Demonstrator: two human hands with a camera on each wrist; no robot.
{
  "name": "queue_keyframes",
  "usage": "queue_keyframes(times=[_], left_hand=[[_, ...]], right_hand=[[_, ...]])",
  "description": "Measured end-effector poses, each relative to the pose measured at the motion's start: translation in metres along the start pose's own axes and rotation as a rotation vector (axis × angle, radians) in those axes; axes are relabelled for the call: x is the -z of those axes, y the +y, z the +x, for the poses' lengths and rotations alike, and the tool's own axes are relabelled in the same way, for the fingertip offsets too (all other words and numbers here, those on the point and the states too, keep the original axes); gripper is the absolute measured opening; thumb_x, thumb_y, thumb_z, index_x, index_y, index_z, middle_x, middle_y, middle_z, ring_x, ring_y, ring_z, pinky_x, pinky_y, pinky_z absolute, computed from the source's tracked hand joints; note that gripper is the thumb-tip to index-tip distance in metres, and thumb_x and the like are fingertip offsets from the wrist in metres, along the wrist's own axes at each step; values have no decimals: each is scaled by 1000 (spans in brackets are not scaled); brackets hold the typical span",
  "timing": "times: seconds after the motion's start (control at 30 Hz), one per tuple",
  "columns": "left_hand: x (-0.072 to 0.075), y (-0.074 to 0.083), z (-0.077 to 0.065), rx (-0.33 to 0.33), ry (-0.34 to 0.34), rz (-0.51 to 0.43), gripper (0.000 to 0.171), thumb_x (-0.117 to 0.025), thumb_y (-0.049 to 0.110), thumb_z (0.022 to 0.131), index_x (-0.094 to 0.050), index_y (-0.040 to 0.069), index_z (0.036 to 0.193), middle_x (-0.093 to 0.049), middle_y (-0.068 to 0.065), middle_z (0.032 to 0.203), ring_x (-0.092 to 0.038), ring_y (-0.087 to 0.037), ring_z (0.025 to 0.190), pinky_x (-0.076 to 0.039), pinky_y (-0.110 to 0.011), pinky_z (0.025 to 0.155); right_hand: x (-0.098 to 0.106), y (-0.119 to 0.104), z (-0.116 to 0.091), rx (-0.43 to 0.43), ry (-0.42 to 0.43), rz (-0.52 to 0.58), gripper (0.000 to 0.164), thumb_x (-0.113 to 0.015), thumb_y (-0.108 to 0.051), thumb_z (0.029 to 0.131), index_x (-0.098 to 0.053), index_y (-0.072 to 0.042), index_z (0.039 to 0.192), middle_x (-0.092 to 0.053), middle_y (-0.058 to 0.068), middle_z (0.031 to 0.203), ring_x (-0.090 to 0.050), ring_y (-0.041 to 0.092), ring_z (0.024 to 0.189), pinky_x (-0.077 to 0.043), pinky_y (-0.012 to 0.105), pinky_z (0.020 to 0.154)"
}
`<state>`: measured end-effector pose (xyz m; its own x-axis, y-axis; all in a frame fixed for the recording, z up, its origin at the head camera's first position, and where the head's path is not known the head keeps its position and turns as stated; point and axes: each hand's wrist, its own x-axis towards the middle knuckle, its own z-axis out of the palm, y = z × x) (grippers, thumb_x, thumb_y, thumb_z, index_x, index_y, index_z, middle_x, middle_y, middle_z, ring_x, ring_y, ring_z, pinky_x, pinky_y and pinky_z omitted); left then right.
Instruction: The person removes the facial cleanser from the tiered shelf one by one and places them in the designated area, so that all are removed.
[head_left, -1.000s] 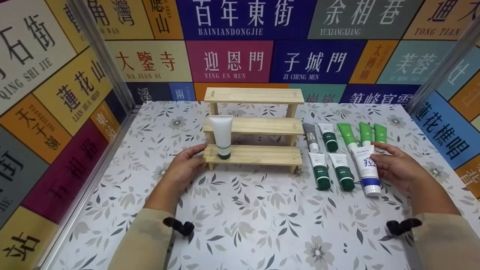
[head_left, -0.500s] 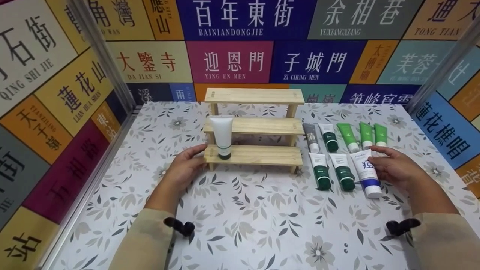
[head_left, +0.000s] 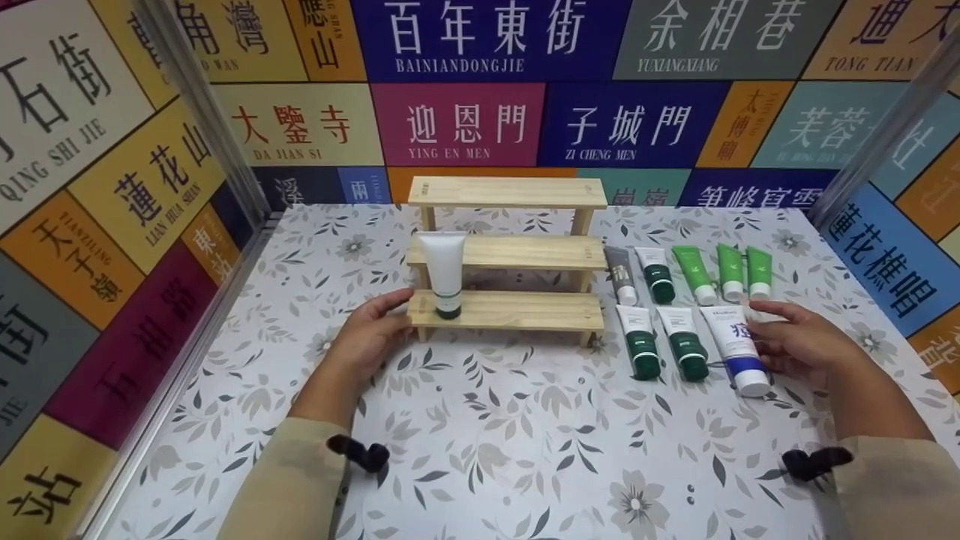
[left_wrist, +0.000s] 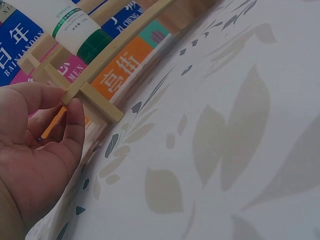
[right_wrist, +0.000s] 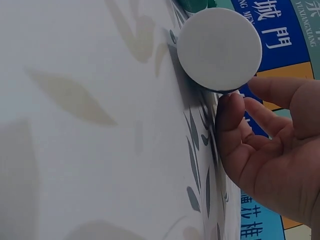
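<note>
My left hand (head_left: 379,334) pinches the left end of the lowest step of a three-tier wooden stand (head_left: 517,309). On that step a white tube with a dark green cap (head_left: 444,262) stands upright at the left; the left wrist view shows its lower part. At the right, my right hand (head_left: 799,341) holds the right edge of a white cream tube with a blue band (head_left: 733,341) between thumb and fingers. This tube lies label up on the table, its white cap (right_wrist: 220,50) towards me. The cap hides part of the fingertips in the right wrist view.
Two white tubes with green lower halves (head_left: 639,345) lie left of the cream tube. Behind them are a grey tube (head_left: 621,274), another white-and-green tube (head_left: 656,274) and three green tubes (head_left: 695,270). Sign-printed walls close off the back and sides of the leaf-patterned table (head_left: 480,450).
The cream tube has come down beside the white-and-green tubes, turning slightly, its cap end shifting right. My right hand has slid right to its edge. The left hand stays put.
</note>
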<state>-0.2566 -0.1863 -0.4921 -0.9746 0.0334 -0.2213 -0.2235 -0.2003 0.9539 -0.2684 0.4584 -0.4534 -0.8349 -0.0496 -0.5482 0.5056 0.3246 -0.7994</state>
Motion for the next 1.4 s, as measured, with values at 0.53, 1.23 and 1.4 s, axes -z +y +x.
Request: queue_keyframes(times=[0.53,1.23,1.4], left_hand=[[0,1,-2,-7,-23,-25,55,-60,-5,100,-54,3,154,-56,-20,156,-71,-14,110,-59,-22,89],[1,1,-1,7,-13,-7,54,-62,-3,100,-57,8,153,-58,-15,155,-71,-15,114,-58,-23,93],[1,2,-2,17,-9,3,54,-63,-2,100,-57,9,152,-59,-12,155,-71,-15,116,-58,-23,92]], right_hand=[[-17,-21,-12,138,80,-69,68,-60,-41,109,-29,-35,169,-63,-17,120,-65,7,106,-61,26,90],[-85,-55,-9,401,-21,140,39,-71,-22,104,-58,-30,139,-69,-9,109,-69,10,92,-60,22,76],[-110,-67,-8,472,-56,166,37,-71,-18,104,-60,-24,139,-69,-6,107,-68,11,90,-60,23,74]])
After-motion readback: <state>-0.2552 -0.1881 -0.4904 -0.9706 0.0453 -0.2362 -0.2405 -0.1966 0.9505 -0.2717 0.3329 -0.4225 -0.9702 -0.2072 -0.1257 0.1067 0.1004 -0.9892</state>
